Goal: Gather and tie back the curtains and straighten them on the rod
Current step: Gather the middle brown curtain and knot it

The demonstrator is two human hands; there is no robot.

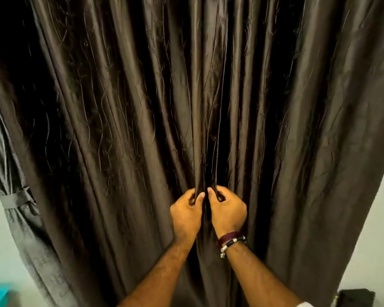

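A dark brown curtain (142,107) of glossy, satin-like cloth is seen, its smooth folds catching light, with fine raised thread lines and small leaf motifs stitched across it. At the far left, a grey curtain (20,229) of matt, coarser woven cloth is bound by a tie-back band (16,199) of the same dull fabric. Bracelets (231,241) of maroon thread, shiny black beads and silvery metal are worn on the right wrist.
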